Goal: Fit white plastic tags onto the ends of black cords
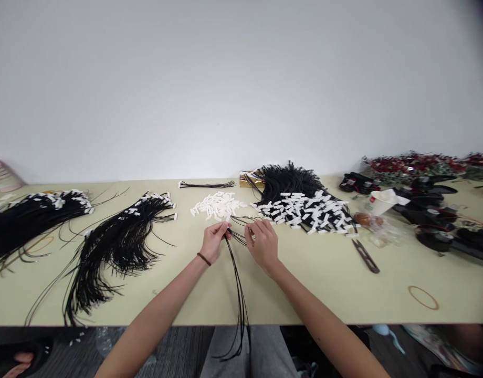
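Note:
Near the middle of the table, my left hand (214, 240) is closed, pinching several black wires (237, 273) by their upper end. A white connector shows just above its fingertips. The wires hang down over the table's front edge. To the right, my right hand (262, 242) has its fingers curled together at other black wires that stretch between both hands. Its fingertips are partly hidden. Just beyond the hands lies a pile of loose white connectors (216, 203). A large heap of black wires with white connectors (308, 210) is right behind my right hand.
Bundles of connector-ended black wires (119, 252) lie on the left. At the right are thread snips (365, 256), a rubber band (423, 297), a paper cup (381, 202), a plastic bag (383, 233), black devices (434, 215) and red-and-green wires (415, 163). A wall closes off the back.

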Demonstrator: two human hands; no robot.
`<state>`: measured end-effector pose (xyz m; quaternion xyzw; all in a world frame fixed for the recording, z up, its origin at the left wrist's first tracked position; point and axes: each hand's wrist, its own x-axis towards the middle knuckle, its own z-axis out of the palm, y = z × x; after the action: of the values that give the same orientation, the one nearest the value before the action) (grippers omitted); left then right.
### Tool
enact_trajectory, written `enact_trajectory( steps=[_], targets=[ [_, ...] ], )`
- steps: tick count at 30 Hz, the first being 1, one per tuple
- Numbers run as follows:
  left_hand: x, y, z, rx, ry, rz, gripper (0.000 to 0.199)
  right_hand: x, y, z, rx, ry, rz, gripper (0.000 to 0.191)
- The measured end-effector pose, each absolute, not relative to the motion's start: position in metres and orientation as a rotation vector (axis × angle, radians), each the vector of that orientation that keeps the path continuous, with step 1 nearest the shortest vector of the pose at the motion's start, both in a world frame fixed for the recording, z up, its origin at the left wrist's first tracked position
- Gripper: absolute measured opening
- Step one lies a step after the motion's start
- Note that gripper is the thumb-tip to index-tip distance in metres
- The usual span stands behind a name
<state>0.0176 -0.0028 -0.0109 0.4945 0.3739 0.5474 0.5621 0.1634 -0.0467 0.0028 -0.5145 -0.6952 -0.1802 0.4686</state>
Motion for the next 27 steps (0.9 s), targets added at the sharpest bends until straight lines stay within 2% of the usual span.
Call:
enact_trajectory(
  steps=[27],
  targets=[
    [0.0171, -0.0022, -0.0118, 1.281, 1.039, 1.396, 0.03, 0.1646, -0.0494, 0.0062, -1.171, -1.576, -0.677, 0.017]
  ],
)
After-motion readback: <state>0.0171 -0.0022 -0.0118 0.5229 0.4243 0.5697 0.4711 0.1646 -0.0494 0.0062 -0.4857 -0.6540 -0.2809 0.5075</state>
